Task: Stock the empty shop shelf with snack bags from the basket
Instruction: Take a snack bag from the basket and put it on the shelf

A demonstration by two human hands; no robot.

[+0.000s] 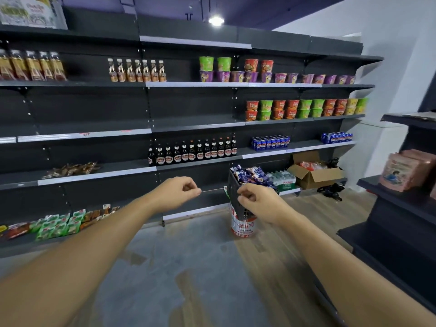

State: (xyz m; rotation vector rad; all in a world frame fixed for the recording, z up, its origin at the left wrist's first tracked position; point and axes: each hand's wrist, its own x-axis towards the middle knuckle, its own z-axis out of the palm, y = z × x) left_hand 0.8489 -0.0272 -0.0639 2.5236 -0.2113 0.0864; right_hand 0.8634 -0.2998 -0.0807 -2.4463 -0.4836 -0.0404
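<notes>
A black basket (pixel 234 197) heaped with blue and purple snack bags (pixel 250 175) stands on a red and white bucket (pixel 243 226) in front of the shelving. My right hand (pixel 256 202) has its fingers curled at the basket's near rim, just under the bags. My left hand (pixel 179 192) hovers to the left of the basket with fingers curled and thumb against the forefinger, holding nothing that I can see. A bare dark shelf (pixel 195 125) runs at mid height behind the hands.
Brown bottles (pixel 192 152) fill the shelf above the hands. Cup noodles (pixel 304 108) and blue cans (pixel 270 142) sit further right. An open cardboard box (pixel 313 173) and bottled water (pixel 283 179) lie low right. A second shelf unit (pixel 401 197) stands close on the right. Small green packets (pixel 59 226) lie low left.
</notes>
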